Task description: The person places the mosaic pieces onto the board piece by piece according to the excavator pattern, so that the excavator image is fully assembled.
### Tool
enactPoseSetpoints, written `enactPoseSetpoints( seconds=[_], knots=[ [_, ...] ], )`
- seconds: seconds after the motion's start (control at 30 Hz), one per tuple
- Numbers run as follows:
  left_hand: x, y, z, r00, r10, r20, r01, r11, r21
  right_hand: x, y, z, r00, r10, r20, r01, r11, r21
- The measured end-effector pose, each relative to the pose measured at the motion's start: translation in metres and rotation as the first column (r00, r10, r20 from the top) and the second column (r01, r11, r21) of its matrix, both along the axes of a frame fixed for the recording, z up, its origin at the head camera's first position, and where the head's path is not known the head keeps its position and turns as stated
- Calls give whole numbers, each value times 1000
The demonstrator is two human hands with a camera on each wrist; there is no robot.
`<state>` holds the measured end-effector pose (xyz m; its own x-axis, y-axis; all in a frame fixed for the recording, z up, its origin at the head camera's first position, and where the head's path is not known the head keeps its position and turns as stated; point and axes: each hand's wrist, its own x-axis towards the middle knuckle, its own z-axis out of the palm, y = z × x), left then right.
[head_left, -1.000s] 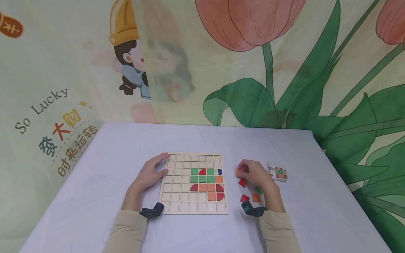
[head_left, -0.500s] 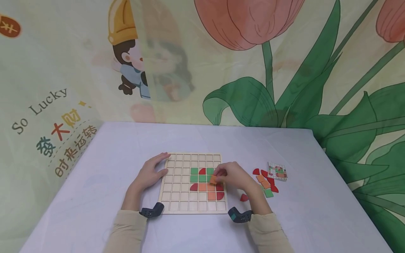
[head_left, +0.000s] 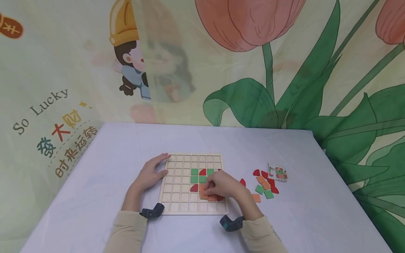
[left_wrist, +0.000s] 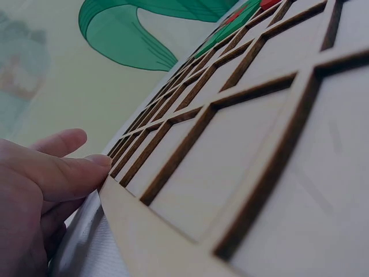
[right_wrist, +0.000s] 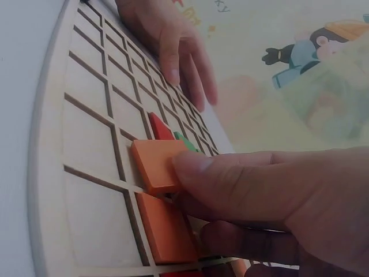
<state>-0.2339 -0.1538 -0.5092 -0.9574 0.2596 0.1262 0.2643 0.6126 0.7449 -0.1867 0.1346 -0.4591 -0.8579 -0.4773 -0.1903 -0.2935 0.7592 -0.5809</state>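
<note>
A square wooden grid board lies on the table, several of its cells filled with green, orange and red tiles. My right hand is over the lower right part of the board and pinches an orange square tile between thumb and fingers. That tile is tilted over a cell beside a seated orange tile. A red quarter-round tile sits in the cell up and left of it. My left hand rests at the board's left edge, fingers extended, thumb tip on the frame in the left wrist view.
Right of the board lie loose tiles: orange squares, green squares and red pieces. A small printed pattern card lies beside them. A patterned cloth backdrop stands behind the white table.
My right hand has carried an orange tile from the loose pieces leftward onto the board, then down and left to the lower cells. My left hand has stayed at the board's edge.
</note>
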Motion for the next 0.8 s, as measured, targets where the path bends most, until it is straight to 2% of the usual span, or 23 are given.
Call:
enactPoseSetpoints(
  seconds=[0.33,0.53,0.8],
  knots=[
    [0,-1,0,1000,-11,-7,11,1000,0,7,-10,3,1000,-1,18,0,999,43],
    [0,0,2,1000,-5,-7,5,1000,-9,9,-13,6,1000,5,-17,-4,998,64],
    [1,0,1,1000,-8,-11,8,1000,-9,3,-9,2,997,9,-73,-3,997,80]
  ],
)
